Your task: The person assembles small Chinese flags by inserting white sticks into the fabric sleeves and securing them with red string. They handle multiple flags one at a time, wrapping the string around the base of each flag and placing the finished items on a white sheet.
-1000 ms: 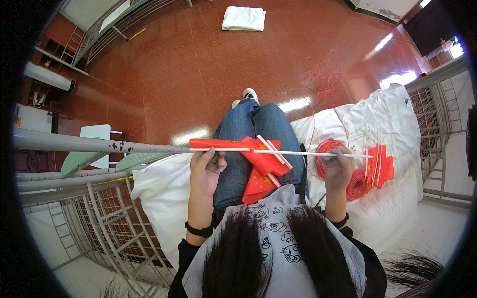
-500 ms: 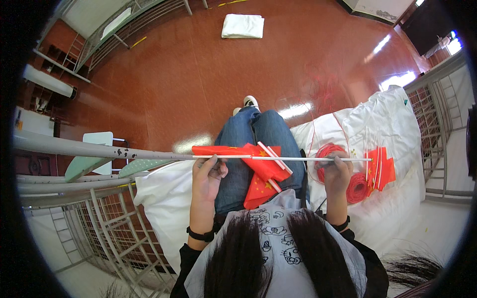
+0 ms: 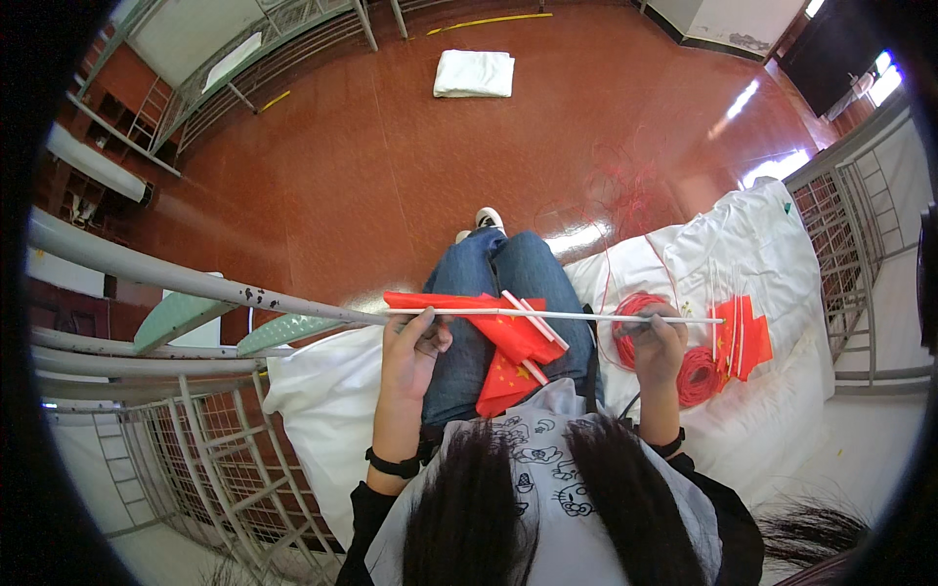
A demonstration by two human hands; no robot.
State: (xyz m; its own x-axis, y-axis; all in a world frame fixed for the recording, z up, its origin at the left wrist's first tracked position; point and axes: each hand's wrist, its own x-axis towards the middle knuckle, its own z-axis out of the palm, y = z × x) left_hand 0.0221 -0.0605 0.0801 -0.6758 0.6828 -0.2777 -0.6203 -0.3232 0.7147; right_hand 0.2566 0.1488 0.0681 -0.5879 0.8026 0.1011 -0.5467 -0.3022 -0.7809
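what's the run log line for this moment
left hand: holding white edge of red flag | right hand: gripping white stick | lap: more flags | white cloth: red cord coils, flag bundle

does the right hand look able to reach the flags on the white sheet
Probably yes: the flags lie right of the right hand; only the tip of the white stick overlaps their edge in view. The hand is pinching that stick, so it may need to let go first.

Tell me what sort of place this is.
Probably a dormitory room: a grey metal bed frame stands at the left, a similar metal frame at the right, and a rumpled white sheet is spread between them.
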